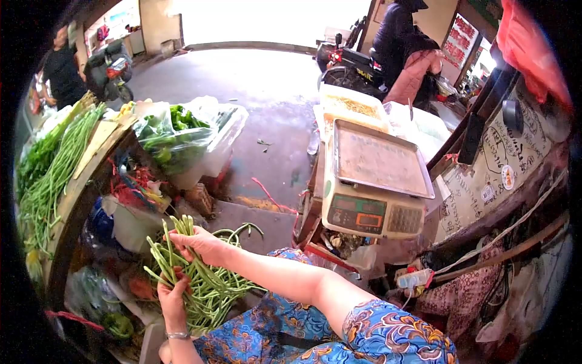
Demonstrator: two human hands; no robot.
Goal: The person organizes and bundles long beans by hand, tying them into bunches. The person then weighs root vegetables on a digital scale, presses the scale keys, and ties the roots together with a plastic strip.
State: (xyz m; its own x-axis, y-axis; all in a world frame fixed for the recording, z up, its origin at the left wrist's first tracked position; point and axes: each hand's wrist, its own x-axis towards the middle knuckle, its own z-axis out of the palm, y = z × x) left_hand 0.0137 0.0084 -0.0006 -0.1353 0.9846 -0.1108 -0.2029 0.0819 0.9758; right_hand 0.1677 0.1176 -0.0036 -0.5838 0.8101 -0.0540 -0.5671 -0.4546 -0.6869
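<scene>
A bunch of long green beans (pixel 159 258) is held in front of me, its cut ends pointing up and to the left. My right hand (pixel 203 246) closes around the upper part of the bunch. Below it, my left hand (pixel 174 292), with a bracelet at the wrist, grips the lower left beans of the same bunch. More long beans (pixel 224 297) trail down in a loose heap over my lap, beside the blue patterned clothing (pixel 285 321). Part of the fingers is hidden behind the beans.
Leafy greens in a plastic bag (pixel 182 124) and a board of long beans (pixel 66 164) stand at left. A weighing scale (pixel 376 176) is ahead to the right, near a tray of pale strands (pixel 354 108). One person (pixel 63 70) stands far left; another (pixel 400 48) is beside a scooter.
</scene>
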